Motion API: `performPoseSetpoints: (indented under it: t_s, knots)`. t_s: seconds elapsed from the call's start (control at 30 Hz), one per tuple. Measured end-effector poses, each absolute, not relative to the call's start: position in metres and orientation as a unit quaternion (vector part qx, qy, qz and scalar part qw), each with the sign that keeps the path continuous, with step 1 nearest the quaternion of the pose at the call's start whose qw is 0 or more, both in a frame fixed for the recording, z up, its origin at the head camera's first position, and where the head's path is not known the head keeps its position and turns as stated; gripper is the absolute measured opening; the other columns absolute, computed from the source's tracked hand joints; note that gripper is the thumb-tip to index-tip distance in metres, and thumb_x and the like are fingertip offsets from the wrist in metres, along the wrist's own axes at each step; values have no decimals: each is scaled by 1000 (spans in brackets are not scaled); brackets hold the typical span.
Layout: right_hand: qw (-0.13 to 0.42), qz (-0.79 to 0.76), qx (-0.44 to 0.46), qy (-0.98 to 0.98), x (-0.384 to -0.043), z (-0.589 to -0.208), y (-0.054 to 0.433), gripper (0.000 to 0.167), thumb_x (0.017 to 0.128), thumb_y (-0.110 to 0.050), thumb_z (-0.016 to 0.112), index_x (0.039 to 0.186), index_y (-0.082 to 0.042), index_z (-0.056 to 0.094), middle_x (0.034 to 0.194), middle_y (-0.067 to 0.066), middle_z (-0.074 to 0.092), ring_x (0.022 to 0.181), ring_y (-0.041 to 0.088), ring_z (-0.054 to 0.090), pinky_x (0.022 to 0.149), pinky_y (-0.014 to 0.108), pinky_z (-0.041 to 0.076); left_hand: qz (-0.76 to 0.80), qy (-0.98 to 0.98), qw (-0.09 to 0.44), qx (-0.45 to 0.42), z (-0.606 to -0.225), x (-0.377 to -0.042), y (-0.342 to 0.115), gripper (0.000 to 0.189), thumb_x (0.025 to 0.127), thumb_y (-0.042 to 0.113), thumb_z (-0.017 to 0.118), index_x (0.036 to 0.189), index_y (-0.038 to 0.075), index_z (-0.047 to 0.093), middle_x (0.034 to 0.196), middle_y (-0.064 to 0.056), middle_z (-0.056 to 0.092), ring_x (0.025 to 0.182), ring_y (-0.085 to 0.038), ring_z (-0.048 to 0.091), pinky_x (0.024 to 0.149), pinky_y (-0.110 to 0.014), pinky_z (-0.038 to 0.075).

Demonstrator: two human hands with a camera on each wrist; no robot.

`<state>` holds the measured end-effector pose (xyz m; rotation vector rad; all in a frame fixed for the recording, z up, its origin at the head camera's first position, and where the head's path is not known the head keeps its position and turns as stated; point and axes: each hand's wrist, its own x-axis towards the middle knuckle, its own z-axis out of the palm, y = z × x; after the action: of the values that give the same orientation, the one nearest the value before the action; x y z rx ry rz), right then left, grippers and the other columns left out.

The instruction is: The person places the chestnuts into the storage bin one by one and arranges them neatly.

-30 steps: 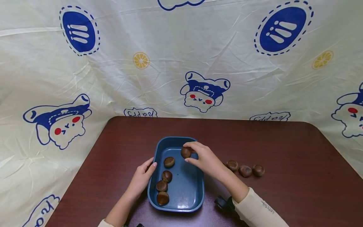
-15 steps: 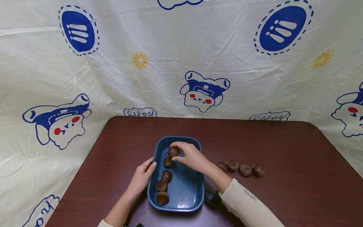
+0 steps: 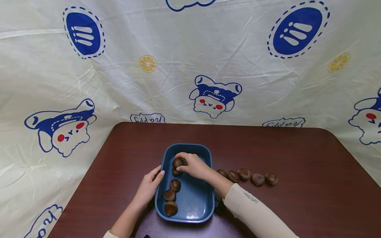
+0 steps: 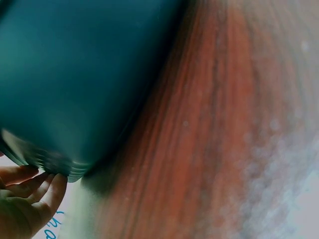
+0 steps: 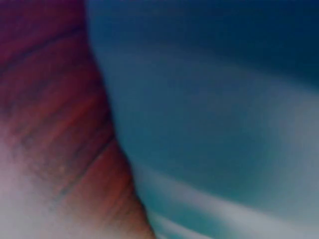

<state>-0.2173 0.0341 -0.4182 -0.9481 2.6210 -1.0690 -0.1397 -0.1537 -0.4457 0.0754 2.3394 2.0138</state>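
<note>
Currently I count five chestnuts point(image 3: 257, 179) on the surface point(image 3: 303, 152), right of one blue tray point(image 3: 194, 198), and four chestnuts point(image 3: 170, 195) lying along its left side. The right hand point(image 3: 192, 165) pinches another chestnut point(image 3: 177, 162) beside the farthest; the left hand point(image 3: 148, 185) grips the tray's left rim.

Ten chestnuts point(image 3: 171, 208) can be counted: five in one blue tray point(image 3: 193, 195), the pinched one included, and five on one bench point(image 3: 297, 208), though the count is less certain beside the right forearm point(image 3: 218, 181). Two hands point(image 3: 149, 183) and one printed cloth point(image 3: 175, 92) are also seen.
</note>
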Motion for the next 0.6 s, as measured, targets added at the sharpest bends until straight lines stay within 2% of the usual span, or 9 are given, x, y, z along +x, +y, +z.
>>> performPoseSetpoints:
  t_s: [0.23,0.5,0.6]
  knots:
    - [96,-383,-297,869,-221,-423,34,39,87,-18,60,123,-4,51,116,11,56,97,25,58,74,33,49,656,754,23,28,-446,-139,-153,44,94,24,48,130,-1,44,120,-20,53,96,-28,58,78,-39,48]
    - [118,-357,-292,879,-220,-425,33,39,87,-19,61,122,-5,53,115,11,56,86,19,59,66,28,48,651,758,22,32,-444,-138,-153,44,94,25,49,130,-1,45,118,-20,54,96,-30,58,79,-40,48]
    - [125,-349,-292,882,-219,-425,32,40,87,-18,61,124,-4,52,117,11,56,87,19,59,67,28,48,649,760,20,37,-445,-139,-154,47,94,26,49,130,-3,44,118,-21,54,97,-31,56,80,-41,47]
